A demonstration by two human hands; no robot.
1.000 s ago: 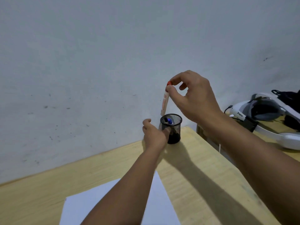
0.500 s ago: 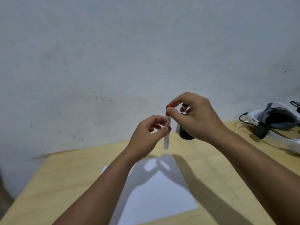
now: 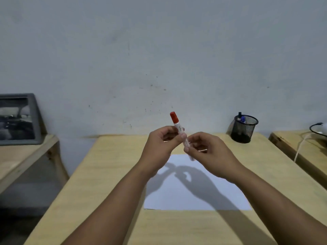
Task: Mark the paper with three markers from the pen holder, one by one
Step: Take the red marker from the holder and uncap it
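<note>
From the head view, a pale wooden table (image 3: 109,174) runs away toward a scuffed grey wall (image 3: 159,50). At its far right corner stands a black mesh pen holder (image 3: 245,129), upright, with a blue-capped marker (image 3: 243,119) and a dark-tipped one (image 3: 239,114) poking above its rim. To the left, on a separate wooden bench (image 3: 23,156), a grey-framed picture (image 3: 17,121) leans against the wall. On the right another bench (image 3: 300,149) carries a white cable (image 3: 300,147) and the edge of some white device, mostly cut off. A white sheet of paper (image 3: 194,197) lies flat in the middle of the table, crossed by the shadows of both arms.

Above the far edge of the paper, both hands hold a white marker with a red cap (image 3: 179,129). Its long axis is close to upright, leaning slightly left at the top, red cap upward and away, lower end down toward the paper. The left hand (image 3: 160,147) curls round the barrel's middle, thumb and fingers pinching it. The right hand (image 3: 207,152) pinches the lower part between thumb and forefinger, its other fingers loosely bent. Nothing stands between marker and paper.
</note>
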